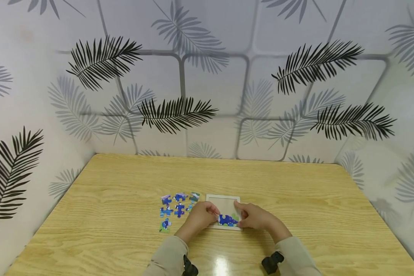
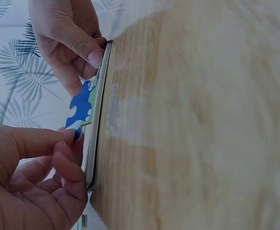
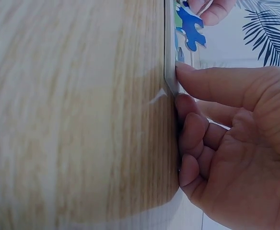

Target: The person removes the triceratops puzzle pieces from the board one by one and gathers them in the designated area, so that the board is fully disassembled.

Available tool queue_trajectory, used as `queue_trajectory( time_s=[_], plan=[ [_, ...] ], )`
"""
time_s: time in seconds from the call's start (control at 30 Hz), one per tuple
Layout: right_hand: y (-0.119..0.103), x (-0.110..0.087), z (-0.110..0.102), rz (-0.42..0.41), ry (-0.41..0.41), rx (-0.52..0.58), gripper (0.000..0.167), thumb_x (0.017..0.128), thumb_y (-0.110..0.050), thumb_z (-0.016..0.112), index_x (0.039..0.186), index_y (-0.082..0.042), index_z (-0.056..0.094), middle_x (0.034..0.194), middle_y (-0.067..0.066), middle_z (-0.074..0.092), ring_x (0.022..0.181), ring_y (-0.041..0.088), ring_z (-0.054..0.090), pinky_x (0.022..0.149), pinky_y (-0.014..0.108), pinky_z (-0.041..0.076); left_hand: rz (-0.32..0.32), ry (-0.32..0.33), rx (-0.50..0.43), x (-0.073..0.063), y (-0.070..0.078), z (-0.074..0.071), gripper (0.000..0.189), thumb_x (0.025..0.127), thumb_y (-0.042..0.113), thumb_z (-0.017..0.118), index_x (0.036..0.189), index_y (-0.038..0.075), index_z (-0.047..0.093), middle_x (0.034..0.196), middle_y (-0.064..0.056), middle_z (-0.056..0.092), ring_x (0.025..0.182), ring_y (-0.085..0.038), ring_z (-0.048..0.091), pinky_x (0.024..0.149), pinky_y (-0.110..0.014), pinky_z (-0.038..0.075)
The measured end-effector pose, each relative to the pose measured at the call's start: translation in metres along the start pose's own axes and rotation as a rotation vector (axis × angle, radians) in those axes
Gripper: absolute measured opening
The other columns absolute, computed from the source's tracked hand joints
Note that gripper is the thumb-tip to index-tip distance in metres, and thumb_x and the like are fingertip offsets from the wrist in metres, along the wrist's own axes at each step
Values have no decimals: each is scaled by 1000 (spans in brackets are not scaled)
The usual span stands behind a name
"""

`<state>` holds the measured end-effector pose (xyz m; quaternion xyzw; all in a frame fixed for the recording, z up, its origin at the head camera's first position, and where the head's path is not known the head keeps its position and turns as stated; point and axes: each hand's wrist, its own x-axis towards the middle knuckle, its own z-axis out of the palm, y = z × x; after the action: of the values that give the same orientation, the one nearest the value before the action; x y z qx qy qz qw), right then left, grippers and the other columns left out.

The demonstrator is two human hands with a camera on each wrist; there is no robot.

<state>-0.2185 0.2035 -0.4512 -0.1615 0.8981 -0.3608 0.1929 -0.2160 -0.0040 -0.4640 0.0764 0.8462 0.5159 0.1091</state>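
Observation:
A shallow square puzzle tray (image 1: 224, 197) with a pale rim lies on the table, with several blue and green pieces along its near side. My left hand (image 1: 202, 215) pinches a blue jigsaw piece (image 2: 80, 106) between thumb and finger. In the left wrist view that piece stands tilted up from the tray, over its near part. At the right side of the tray, my right hand (image 1: 257, 216) grips the rim; its thumb (image 3: 197, 79) lies on the edge and the other fingers curl against the side.
Left of the tray, several loose jigsaw pieces (image 1: 179, 209) lie spread on the wooden table (image 1: 124, 184), some close beside my left hand. A leaf-patterned wall (image 1: 214, 134) rises behind the table's far edge.

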Motion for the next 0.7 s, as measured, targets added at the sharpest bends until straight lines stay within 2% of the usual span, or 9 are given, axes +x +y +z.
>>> queue_trajectory(
  time_s=[0.13, 0.3, 0.47, 0.7],
  plan=[
    [0, 0, 0, 13, 4, 1, 69, 82, -2, 69, 142, 4, 35, 68, 1, 43, 62, 15, 38, 56, 25, 31, -15, -18, -39, 0, -1, -2, 6, 79, -4, 66, 80, 2, 66, 68, 0, 54, 62, -13, 47, 56, -24, 40],
    [0, 0, 0, 24, 6, 9, 69, 82, -2, 70, 142, 3, 36, 69, 1, 43, 62, 15, 39, 56, 25, 31, -68, -53, -82, 1, -2, -9, 7, 81, -2, 66, 85, 4, 66, 75, -3, 58, 67, -15, 49, 58, -26, 41],
    [-2, -1, 0, 25, 5, 23, 69, 82, -2, 70, 142, 4, 35, 68, 2, 41, 62, 15, 38, 56, 25, 30, -105, -58, -83, 1, -3, -28, 7, 84, 2, 64, 87, 8, 66, 84, -3, 60, 75, -16, 52, 64, -27, 42],
    [-3, -2, 0, 9, -1, 36, 70, 83, -3, 69, 142, 5, 33, 68, 1, 39, 63, 15, 36, 55, 23, 28, -103, -35, -45, -6, -15, -56, 7, 84, 2, 65, 90, 4, 66, 87, -5, 61, 78, -18, 54, 68, -31, 45]
  ],
)
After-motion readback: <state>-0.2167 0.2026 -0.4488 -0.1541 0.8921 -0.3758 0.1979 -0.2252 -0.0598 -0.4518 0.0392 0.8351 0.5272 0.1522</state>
